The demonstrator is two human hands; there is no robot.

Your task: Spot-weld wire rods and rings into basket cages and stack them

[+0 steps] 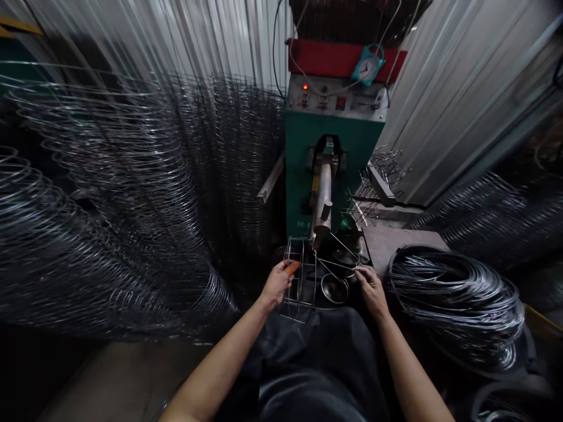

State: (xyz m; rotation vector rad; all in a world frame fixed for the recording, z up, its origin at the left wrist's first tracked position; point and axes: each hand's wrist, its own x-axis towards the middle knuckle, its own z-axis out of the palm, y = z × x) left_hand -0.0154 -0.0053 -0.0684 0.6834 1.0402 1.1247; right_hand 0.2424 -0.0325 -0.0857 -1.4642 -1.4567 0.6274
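Note:
My left hand (277,283) is closed on a wire frame (303,293) of thin crossed rods, held upright just below the machine's metal arm (324,199). An orange covering shows on that hand's thumb or finger. Pinched in my right hand (372,288) is the end of a bent wire piece (336,265), which spreads in a V toward the tip of the arm. The wire piece meets or passes close to the frame near the tip; whether they are joined I cannot tell. Below the wire sits a small round metal bowl (335,288).
A green machine (303,158) with a lit red lamp stands ahead, a teal clock (367,67) hanging on it. Tall stacks of wire rings (132,152) fill the left. At right, a tub (530,346) holds bent wires (457,293). A dark apron (316,363) covers my lap.

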